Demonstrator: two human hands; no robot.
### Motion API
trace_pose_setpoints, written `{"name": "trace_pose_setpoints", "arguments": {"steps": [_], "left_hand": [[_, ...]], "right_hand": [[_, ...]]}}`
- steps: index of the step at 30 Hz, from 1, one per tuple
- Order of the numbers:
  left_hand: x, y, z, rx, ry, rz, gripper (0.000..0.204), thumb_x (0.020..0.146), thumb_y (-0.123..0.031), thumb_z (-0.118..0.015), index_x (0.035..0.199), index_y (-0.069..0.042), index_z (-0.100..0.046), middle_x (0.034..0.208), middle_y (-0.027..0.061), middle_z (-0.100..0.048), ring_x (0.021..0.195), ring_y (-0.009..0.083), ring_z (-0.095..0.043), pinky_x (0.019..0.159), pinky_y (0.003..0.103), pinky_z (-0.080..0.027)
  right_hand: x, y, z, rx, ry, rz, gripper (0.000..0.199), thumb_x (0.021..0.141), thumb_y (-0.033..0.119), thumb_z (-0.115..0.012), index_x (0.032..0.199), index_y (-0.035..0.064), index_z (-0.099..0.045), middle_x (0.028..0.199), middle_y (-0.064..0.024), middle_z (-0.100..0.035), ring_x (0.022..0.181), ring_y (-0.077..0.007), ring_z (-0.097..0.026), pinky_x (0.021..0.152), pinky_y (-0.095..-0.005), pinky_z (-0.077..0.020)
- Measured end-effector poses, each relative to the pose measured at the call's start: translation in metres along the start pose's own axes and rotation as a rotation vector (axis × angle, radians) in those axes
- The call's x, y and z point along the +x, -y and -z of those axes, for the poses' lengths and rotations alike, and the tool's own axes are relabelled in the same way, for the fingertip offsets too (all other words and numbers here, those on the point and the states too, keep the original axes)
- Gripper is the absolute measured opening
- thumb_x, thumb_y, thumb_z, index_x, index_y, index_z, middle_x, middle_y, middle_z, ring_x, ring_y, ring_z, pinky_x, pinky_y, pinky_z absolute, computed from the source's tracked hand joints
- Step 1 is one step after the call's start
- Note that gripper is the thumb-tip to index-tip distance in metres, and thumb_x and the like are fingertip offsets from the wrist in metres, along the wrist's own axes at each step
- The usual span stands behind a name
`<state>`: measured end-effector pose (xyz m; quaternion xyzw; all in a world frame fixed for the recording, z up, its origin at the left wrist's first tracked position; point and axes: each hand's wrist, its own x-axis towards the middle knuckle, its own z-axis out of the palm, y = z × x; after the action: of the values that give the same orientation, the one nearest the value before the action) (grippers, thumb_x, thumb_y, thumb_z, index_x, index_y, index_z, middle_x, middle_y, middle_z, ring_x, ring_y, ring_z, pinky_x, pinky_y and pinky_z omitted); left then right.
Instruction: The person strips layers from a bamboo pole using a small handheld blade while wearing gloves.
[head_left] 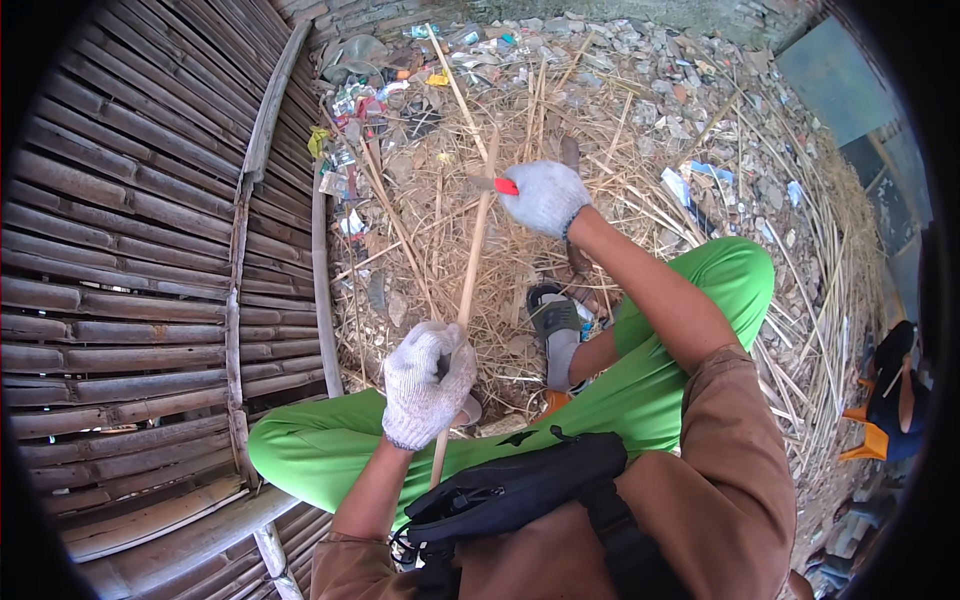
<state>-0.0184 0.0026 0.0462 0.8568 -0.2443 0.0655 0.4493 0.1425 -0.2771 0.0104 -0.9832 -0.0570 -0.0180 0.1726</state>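
My left hand (425,385), in a whitish knit glove, is closed around a long pale bamboo strip (475,255). The strip slants up and away from my lap, and its lower end passes under the hand toward my bag. My right hand (545,198), gloved too, grips a knife (507,187) whose red handle shows past the fingers. The knife's short grey blade points left and lies at the strip's upper part; whether it cuts in cannot be told. Most of the handle is hidden in the glove.
A bamboo-slat wall (130,310) rises at the left. Bamboo shavings (560,130) cover the ground, with rubble and litter farther off. Long strips (800,340) lie at the right, near a person beside an orange chair (866,432). A black bag (520,485) rests on my lap.
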Motion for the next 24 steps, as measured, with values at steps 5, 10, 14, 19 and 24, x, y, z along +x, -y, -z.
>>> {"name": "trace_pose_setpoints", "arguments": {"steps": [5,10,14,19,24], "left_hand": [[-0.002,-0.003,-0.001,-0.025,0.024,-0.042,0.022,0.088,-0.002,-0.082,0.106,-0.004,-0.069,0.095,0.0118,-0.073,0.066,0.0169,-0.065,0.060,0.030,-0.053],[-0.004,0.005,-0.001,-0.025,-0.002,0.048,0.019,0.089,-0.002,-0.082,0.103,-0.003,-0.069,0.095,0.0121,-0.073,0.064,0.0152,-0.064,0.059,0.029,-0.052],[0.000,0.011,0.001,0.009,0.003,0.075,0.024,0.091,-0.002,-0.078,0.112,-0.003,-0.068,0.098,0.0140,-0.072,0.068,0.0195,-0.072,0.059,0.033,-0.057],[0.002,0.009,0.002,0.065,-0.024,-0.009,0.023,0.089,-0.001,-0.078,0.110,-0.003,-0.068,0.098,0.0156,-0.071,0.070,0.0252,-0.071,0.062,0.035,-0.057],[0.006,0.010,0.003,0.092,-0.063,-0.050,0.020,0.090,0.001,-0.079,0.107,-0.003,-0.069,0.097,0.0129,-0.073,0.066,0.0159,-0.065,0.059,0.029,-0.053]], "right_hand": [[0.024,-0.027,0.009,-0.034,-0.050,-0.085,0.044,0.100,0.043,-0.053,0.093,0.0081,-0.077,0.095,-0.0202,-0.078,0.092,-0.0419,-0.076,0.085,-0.0548,-0.0603],[-0.015,0.028,0.009,0.035,0.074,0.026,0.039,0.099,0.042,-0.056,0.092,0.0089,-0.076,0.092,-0.0194,-0.078,0.090,-0.0413,-0.076,0.083,-0.0546,-0.0606],[-0.052,0.057,-0.006,0.077,0.138,0.156,0.033,0.095,0.040,-0.062,0.091,0.0107,-0.076,0.088,-0.0190,-0.077,0.086,-0.0402,-0.076,0.079,-0.0549,-0.0608],[-0.032,0.049,0.003,-0.030,0.105,0.156,0.026,0.093,0.037,-0.066,0.092,0.0124,-0.073,0.081,-0.0162,-0.075,0.081,-0.0397,-0.076,0.073,-0.0552,-0.0603],[-0.023,0.050,0.006,-0.019,0.074,0.149,0.025,0.087,0.037,-0.066,0.092,0.0137,-0.076,0.088,-0.0177,-0.077,0.085,-0.0403,-0.077,0.077,-0.0556,-0.0618]]}}
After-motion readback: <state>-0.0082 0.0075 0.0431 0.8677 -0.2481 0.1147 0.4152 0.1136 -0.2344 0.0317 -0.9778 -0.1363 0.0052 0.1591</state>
